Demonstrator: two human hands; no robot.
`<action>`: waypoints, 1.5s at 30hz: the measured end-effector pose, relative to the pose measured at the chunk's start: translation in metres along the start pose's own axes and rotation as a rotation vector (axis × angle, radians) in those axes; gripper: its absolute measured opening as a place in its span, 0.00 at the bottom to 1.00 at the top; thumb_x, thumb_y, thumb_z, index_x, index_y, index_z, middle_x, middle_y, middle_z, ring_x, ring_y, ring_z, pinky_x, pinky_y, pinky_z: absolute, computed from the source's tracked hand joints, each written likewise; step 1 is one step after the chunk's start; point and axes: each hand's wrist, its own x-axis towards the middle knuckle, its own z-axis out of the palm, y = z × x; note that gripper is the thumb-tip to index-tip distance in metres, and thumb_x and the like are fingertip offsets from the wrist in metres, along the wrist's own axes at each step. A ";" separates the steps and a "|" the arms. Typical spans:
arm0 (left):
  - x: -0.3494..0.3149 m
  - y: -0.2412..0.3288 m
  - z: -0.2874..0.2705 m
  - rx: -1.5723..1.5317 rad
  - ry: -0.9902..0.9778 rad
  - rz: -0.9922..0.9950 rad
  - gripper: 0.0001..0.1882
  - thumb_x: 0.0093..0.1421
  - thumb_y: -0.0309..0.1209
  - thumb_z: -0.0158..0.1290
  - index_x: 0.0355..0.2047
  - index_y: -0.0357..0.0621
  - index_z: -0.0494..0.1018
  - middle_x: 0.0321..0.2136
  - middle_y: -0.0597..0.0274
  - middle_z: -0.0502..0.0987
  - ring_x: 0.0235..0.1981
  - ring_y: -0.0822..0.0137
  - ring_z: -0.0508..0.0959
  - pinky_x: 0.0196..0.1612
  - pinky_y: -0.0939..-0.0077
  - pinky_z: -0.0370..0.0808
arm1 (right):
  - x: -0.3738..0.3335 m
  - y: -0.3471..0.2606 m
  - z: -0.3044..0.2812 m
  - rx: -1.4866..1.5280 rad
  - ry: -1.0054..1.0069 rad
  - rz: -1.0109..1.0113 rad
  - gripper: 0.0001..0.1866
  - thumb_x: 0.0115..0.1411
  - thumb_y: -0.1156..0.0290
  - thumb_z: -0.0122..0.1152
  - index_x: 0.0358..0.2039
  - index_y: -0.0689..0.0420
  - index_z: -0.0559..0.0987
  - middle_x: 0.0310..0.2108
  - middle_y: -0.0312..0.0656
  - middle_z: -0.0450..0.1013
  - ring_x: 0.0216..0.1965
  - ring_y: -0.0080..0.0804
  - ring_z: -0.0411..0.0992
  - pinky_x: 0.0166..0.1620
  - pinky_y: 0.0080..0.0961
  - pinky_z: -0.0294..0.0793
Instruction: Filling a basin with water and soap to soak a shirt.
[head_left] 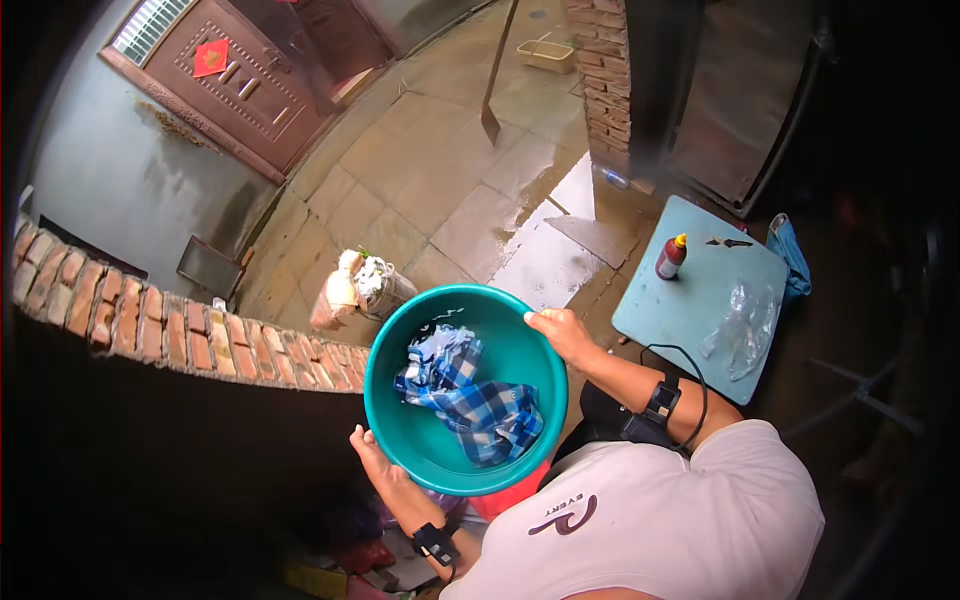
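A round green basin [384,440] is held up in front of me, tilted so that its inside shows. A wet-looking blue, white and dark checked cloth or garment [488,412] lies crumpled in it, with what seems to be some water. My right hand [562,334] grips the rim at the upper right, its thumb over the edge and the other fingers mostly hidden. At the lower left, my left hand [378,464] holds the basin's outer side, with part of its fingers out of sight behind the wall.
A pale blue table [650,306] on the right carries a dark red bottle [671,257] with a yellow cap and a clear plastic bag [742,330]. Beyond a low brick wall [200,338] stand filled bags [345,290]. A long-handled tool [490,120] and yellow basket [547,55] are farther off.
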 end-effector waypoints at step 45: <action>1.012 0.242 0.724 0.037 -0.086 -0.081 0.19 0.55 0.47 0.47 0.30 0.42 0.70 0.29 0.59 0.74 0.32 0.65 0.74 0.38 0.67 0.73 | 1.158 -0.334 0.141 0.089 0.266 0.034 0.15 0.53 0.59 0.55 0.23 0.60 0.76 0.18 0.32 0.67 0.22 0.20 0.63 0.26 0.21 0.60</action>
